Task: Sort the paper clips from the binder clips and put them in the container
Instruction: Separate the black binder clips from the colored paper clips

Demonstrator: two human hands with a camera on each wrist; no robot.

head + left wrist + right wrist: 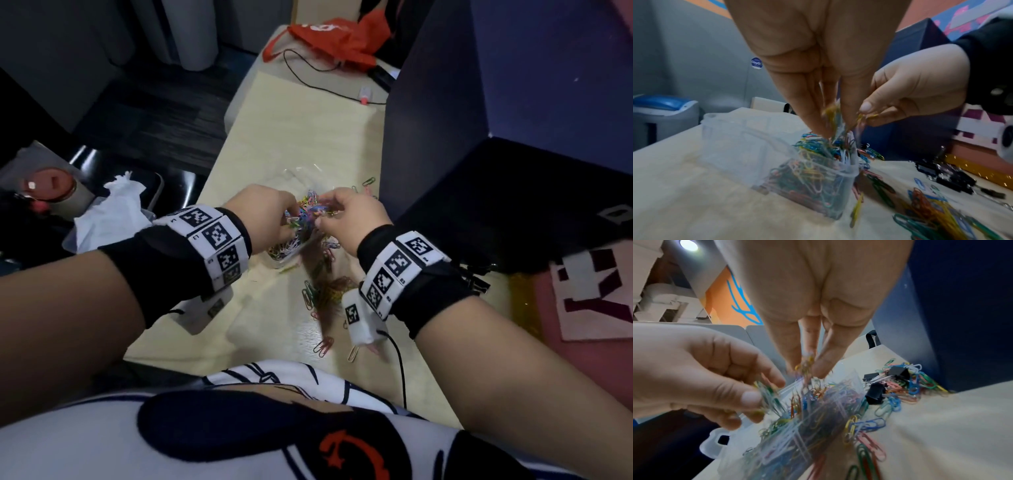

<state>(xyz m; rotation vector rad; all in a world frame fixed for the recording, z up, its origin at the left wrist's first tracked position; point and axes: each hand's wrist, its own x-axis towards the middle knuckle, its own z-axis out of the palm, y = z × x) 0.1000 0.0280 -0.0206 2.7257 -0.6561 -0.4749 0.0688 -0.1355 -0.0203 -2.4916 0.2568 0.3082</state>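
Note:
A clear plastic container (287,255) packed with coloured paper clips stands on the pale table (308,130). My left hand (270,219) and right hand (346,216) hover close together just above it, each pinching a small bunch of paper clips. In the left wrist view the left hand (835,128) holds yellow and green clips over the container (812,178). In the right wrist view the right hand (806,369) pinches yellowish clips above the container (797,426). Loose paper clips (906,386) and black binder clips (898,372) lie mixed to the right.
More loose paper clips (325,291) lie on the table towards me, and black binder clips (476,279) sit by a dark box (513,205) on the right. A blue partition (548,68) rises behind it. White tissue (113,212) lies left; a red bag (335,37) and cable lie far.

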